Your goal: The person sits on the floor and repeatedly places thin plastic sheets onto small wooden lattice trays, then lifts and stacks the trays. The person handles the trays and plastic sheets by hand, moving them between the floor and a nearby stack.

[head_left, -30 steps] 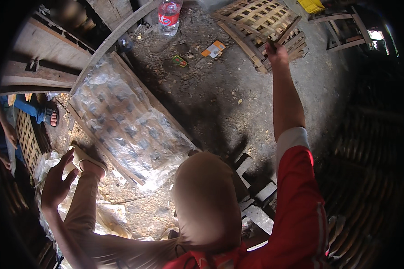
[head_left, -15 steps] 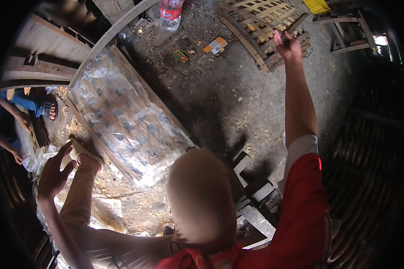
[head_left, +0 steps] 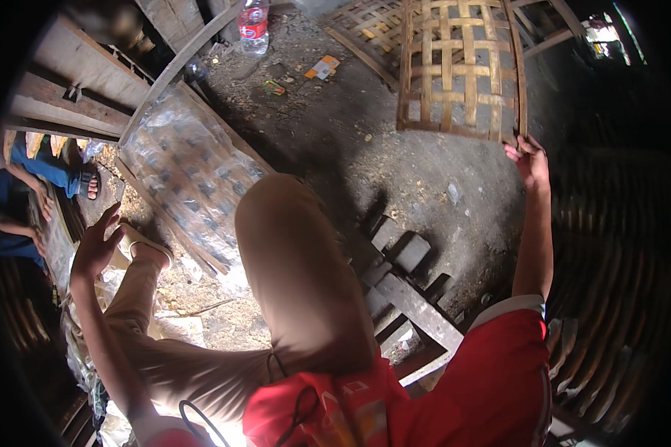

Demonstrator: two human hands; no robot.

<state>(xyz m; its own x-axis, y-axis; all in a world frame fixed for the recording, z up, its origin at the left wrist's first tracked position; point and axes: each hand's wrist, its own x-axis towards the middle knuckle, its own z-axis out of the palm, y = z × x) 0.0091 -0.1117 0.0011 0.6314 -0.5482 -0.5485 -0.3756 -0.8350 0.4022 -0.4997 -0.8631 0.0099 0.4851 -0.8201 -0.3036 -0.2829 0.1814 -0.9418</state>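
Note:
My right hand [head_left: 529, 160] is closed on the near right corner of a woven bamboo rack [head_left: 446, 82] with a wooden frame. The rack is raised and tilted, and its far end runs out of view. Behind it, another woven rack [head_left: 365, 37] lies on the floor. My left hand [head_left: 97, 249] holds nothing; its fingers are apart, over my lower leg and shoe. Between my knee and the curved wooden rim lies a framed rack covered with clear plastic sheet [head_left: 194, 160].
A clear bottle with a red label [head_left: 253, 28] stands at the back, near an orange-and-white packet [head_left: 322, 67] and a small green wrapper [head_left: 274, 88]. Wooden framework [head_left: 417, 302] sits right of my knee. Ridged slats [head_left: 604, 246] line the right. Another person's hands [head_left: 41, 205] show at far left.
My right hand has moved right and nearer, closing on a rack that now stands raised from the pile. My left hand has shifted slightly, still open.

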